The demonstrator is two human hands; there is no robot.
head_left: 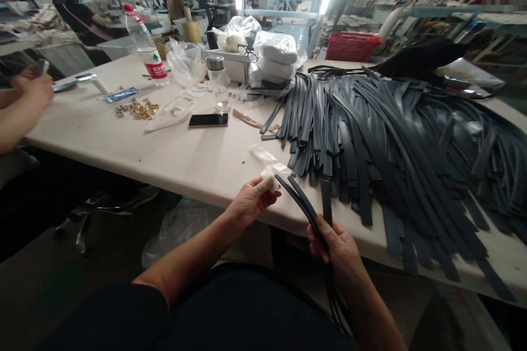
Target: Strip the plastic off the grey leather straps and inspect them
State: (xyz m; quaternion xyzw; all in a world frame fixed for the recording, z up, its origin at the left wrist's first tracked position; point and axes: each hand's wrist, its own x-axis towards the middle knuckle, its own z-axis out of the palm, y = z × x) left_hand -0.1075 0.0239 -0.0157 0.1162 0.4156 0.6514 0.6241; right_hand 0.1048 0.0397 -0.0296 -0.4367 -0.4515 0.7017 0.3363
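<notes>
My right hand (pixel 335 244) is closed around two thin dark leather straps (pixel 302 203) that curve up and left from it. My left hand (pixel 252 200), with a taped finger, pinches a small white cloth or tape piece (pixel 272 174) against the straps' upper ends. Both hands hover at the near edge of the beige table (pixel 173 153). A big heap of dark straps (pixel 395 131) covers the table's right half, just beyond my right hand.
A black phone (pixel 208 119), brass hardware bits (pixel 138 109), a water bottle (pixel 147 49), a glass jar (pixel 218 79), plastic bags and wrapped white bundles (pixel 275 57) lie farther back. A red basket (pixel 352 45) stands behind. Another person's hand (pixel 31 88) rests at the left edge.
</notes>
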